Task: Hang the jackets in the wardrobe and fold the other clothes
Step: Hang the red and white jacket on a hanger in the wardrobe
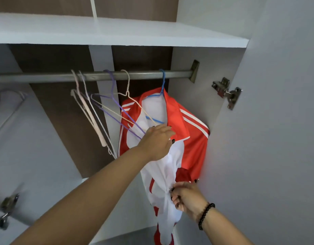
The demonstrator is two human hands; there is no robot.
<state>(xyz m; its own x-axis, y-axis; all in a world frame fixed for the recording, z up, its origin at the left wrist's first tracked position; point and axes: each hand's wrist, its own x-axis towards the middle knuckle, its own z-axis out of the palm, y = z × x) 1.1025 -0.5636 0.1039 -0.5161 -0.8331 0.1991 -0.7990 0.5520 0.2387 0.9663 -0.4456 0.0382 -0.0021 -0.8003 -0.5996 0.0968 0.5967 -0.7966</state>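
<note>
A red jacket (191, 145) with white stripes and white lining hangs on a blue hanger (163, 82) at the right end of the wardrobe rail (143, 75). My left hand (156, 142) holds the jacket's white front edge just under the collar, thumb curled over the fabric. Lower down, my right hand (186, 197) pinches the zipper at the front opening, fingers curled round the cloth. The jacket's bottom runs out of the frame.
Several empty wire hangers (103, 110), pink, purple and cream, hang tilted on the rail left of the jacket. A white shelf (117, 32) sits above the rail. The wardrobe's right wall and open door with a metal hinge (227, 92) stand close beside the jacket.
</note>
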